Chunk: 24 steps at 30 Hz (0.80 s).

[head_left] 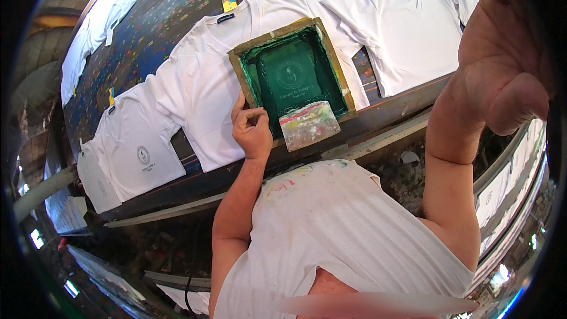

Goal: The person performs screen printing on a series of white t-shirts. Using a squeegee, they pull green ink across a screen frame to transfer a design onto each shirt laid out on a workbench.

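Observation:
A wooden-framed printing screen (pixel 279 66) with green mesh and a round emblem lies on the chest of a white T-shirt (pixel 207 100). My left hand (pixel 253 133) is closed on the frame's lower left edge, its fingers curled at the wood. A paint-smeared squeegee (pixel 310 127) leans across the frame's near side, with no hand on it. High at the right, close to the camera, my right hand (pixel 505 59) is raised with its palm showing and its fingers apart. It holds nothing, and part of it runs out of the picture.
A long paint-speckled table (pixel 195 9) carries more white shirts. On the left, a shirt (pixel 139 147) bears a dark round print; another plain shirt (pixel 413 29) lies at right. A wooden rail (pixel 384 142) follows the near edge. Further shirts (pixel 502 195) lie behind my right arm.

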Each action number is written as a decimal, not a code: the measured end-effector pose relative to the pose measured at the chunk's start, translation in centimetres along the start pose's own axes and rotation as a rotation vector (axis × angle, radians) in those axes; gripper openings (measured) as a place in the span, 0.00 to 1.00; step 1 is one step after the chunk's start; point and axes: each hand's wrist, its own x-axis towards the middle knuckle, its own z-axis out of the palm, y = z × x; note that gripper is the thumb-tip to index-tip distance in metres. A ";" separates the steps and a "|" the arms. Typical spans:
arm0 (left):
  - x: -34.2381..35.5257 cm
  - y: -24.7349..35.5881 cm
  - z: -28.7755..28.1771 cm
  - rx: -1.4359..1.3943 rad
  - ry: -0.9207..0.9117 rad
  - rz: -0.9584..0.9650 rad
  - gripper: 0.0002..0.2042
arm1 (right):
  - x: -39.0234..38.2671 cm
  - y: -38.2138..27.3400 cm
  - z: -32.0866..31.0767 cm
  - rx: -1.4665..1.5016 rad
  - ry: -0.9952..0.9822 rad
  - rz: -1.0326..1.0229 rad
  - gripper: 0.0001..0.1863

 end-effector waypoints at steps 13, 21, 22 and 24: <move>1.8 2.0 -0.8 -0.108 -0.005 -0.098 0.15 | -7.7 -3.6 5.7 0.001 0.073 0.293 0.17; 11.1 18.5 -10.1 -0.151 0.211 0.639 0.12 | -15.9 -8.2 9.3 -0.030 -0.234 0.634 0.20; 11.8 21.4 -11.1 -0.209 0.176 0.802 0.12 | -16.4 -8.4 9.7 -0.024 -0.224 0.645 0.20; 12.7 26.2 -11.9 -0.179 0.123 1.095 0.12 | -16.9 -8.7 9.9 -0.007 -0.197 0.693 0.19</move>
